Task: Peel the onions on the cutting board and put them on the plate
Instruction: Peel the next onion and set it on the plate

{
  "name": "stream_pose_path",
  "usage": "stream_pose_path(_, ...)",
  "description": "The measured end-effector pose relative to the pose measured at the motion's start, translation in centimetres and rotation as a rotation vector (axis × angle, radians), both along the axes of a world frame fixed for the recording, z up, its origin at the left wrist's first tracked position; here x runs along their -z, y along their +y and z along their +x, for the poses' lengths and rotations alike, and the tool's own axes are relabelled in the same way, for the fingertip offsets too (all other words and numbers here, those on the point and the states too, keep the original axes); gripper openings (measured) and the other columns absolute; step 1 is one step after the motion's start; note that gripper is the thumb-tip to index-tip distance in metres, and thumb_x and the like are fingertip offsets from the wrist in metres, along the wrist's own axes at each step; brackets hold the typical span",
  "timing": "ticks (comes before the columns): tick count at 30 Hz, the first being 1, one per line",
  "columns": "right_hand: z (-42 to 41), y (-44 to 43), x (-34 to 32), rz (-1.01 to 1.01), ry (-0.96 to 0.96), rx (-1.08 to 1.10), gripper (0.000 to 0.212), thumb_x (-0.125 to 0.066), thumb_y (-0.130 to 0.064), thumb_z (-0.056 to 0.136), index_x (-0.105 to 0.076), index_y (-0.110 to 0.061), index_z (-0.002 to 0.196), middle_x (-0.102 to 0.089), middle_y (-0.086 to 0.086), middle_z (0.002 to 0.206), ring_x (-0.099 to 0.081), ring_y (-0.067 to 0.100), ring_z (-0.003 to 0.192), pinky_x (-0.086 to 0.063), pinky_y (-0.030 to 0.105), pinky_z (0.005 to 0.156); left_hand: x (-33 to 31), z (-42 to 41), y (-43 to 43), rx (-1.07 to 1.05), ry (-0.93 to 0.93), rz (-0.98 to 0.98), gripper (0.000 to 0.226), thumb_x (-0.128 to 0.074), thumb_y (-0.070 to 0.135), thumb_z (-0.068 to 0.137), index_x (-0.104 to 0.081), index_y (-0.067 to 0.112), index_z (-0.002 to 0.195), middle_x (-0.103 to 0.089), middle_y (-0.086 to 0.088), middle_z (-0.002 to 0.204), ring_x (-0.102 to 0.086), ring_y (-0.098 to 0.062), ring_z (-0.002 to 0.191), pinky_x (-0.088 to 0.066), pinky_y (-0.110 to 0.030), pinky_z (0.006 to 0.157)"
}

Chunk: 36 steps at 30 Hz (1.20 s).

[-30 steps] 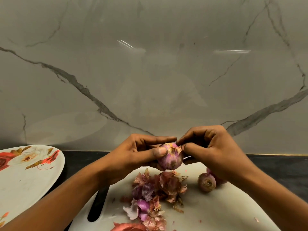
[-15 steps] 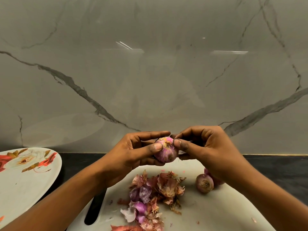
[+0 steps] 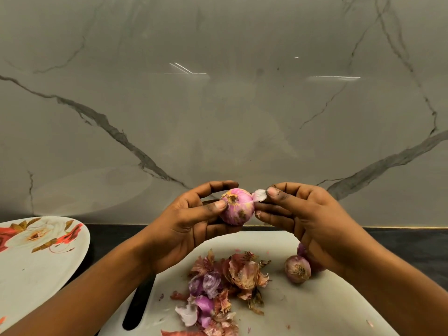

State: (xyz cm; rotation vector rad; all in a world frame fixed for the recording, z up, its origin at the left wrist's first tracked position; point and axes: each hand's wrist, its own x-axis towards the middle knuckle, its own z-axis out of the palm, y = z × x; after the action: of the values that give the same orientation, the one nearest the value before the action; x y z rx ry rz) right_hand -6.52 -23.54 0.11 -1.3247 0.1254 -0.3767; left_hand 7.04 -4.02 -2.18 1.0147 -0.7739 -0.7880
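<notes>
A pink, partly peeled onion sits above the far edge of the white cutting board, root end facing near, gripped by the left hand. A pale strip of skin juts from its right side, pinched by the right hand. An unpeeled onion lies on the board's right side, touching a second onion that is mostly hidden. The white floral plate lies at the left, well apart from the onions.

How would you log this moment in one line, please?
step: peeling | left hand: holds red onion | right hand: pinches skin flap | cutting board: unpeeled onion
</notes>
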Motion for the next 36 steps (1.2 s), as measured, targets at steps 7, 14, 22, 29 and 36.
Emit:
stream_pose_path(7, -0.2, -0.6, -0.9, 0.11, -0.034, 0.099, 0.022, -0.058, -0.005, 0.102, -0.064, 0.011, 0.114, -0.078, 0.025, 0.104, -0.08, 0.033, 0.093, -0.066, 0.03, 0.072, -0.6, 0.0, 0.4, 0.003, 0.025, -0.077, 0.05, -0.067, 0.007, 0.089, -0.065, 0.012, 0.139, -0.063, -0.025, 0.141, -0.069, -0.042, 0.114, -0.063, -0.046, 0.095)
stream_pose_path(14, -0.6, -0.4, -0.2, -0.335, 0.001, 0.093, 0.022, -0.079, 0.006, 0.081, -0.067, 0.012, 0.098, -0.077, 0.025, 0.083, -0.078, 0.034, 0.072, -0.064, 0.031, 0.06, -0.4, -0.2, 0.3, -0.075, 0.04, -0.041, 0.049, -0.065, 0.012, 0.086, -0.064, 0.007, 0.135, -0.065, -0.026, 0.136, -0.071, -0.035, 0.101, -0.064, -0.04, 0.08)
stream_pose_path(22, -0.8, -0.3, 0.2, -0.795, -0.059, 0.117, 0.027, -0.081, -0.04, 0.077, -0.084, -0.017, 0.092, -0.08, 0.0, 0.083, -0.077, 0.022, 0.075, -0.061, 0.031, 0.057, 0.0, -0.2, 0.1, -0.091, -0.129, 0.072, 0.038, -0.062, 0.023, 0.094, -0.073, 0.013, 0.129, -0.07, -0.014, 0.128, -0.068, -0.028, 0.105, -0.057, -0.03, 0.075)
stream_pose_path(29, -0.9, -0.1, 0.9, -0.83, -0.12, 0.09, 0.039, -0.084, -0.035, 0.081, -0.078, -0.024, 0.118, -0.08, -0.008, 0.108, -0.08, 0.018, 0.084, -0.066, 0.039, 0.065, 0.1, -0.9, -0.1, -0.166, -0.363, 0.157, 0.025, -0.071, 0.028, 0.098, -0.078, 0.02, 0.121, -0.075, -0.012, 0.122, -0.068, -0.036, 0.103, -0.053, -0.031, 0.072)
stream_pose_path(36, -0.8, -0.5, 1.1, -0.953, -0.198, 0.074, 0.02, -0.082, -0.021, 0.088, -0.083, -0.022, 0.108, -0.081, -0.012, 0.092, -0.078, 0.009, 0.076, -0.062, 0.025, 0.066, 0.4, -0.9, 0.0, -0.17, -0.416, 0.209, 0.026, -0.067, 0.028, 0.094, -0.08, 0.023, 0.115, -0.077, -0.011, 0.117, -0.066, -0.047, 0.114, -0.053, -0.058, 0.089)
